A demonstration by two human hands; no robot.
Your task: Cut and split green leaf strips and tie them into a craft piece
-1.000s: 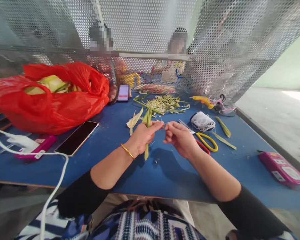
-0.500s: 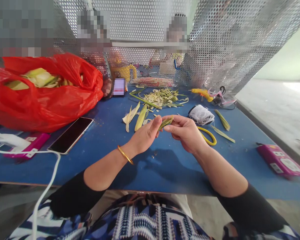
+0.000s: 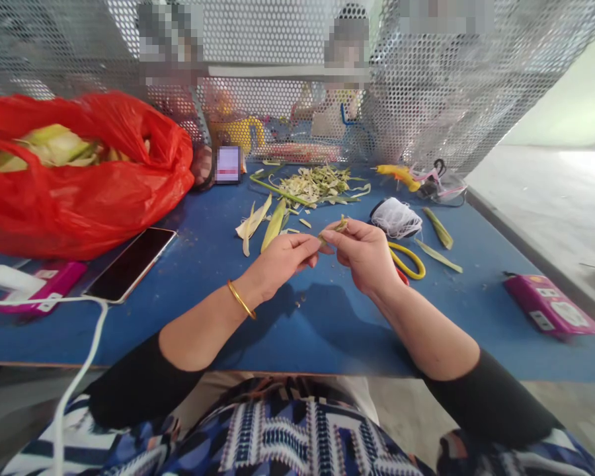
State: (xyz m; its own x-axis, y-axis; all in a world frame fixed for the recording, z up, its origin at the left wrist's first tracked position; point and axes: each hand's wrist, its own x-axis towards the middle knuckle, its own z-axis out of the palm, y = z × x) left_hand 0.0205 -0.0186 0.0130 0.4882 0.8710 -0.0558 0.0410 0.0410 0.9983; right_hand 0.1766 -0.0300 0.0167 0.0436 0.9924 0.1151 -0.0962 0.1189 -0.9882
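A small green piece of husk (image 3: pixel 340 225) is pinched between my two hands above the blue table (image 3: pixel 203 264). My left hand (image 3: pixel 283 263), below a gold bangle, grips its lower end with thumb and fingers. Close beside it, my right hand (image 3: pixel 367 254) has thumb and forefinger closed on the same piece; part of it is hidden by the fingers. Just beyond my hands lie a long green husk (image 3: pixel 274 225) and a pale husk (image 3: pixel 254 221). Farther back is a pile of husk scraps (image 3: pixel 317 184).
A red plastic bag (image 3: pixel 143 192) of husks and a phone (image 3: pixel 131 264) are at left. White thread (image 3: pixel 397 218), yellow-handled scissors (image 3: pixel 416 268), a yellow tool (image 3: pixel 399 176) and a purple box (image 3: pixel 550 304) are at right. People sit behind a perforated screen (image 3: pixel 287 39).
My right hand has turned, its knuckles now higher and its fingers folded more over the husk piece. Less of the piece shows. The whole view has shifted slightly, and red on the scissors now shows.
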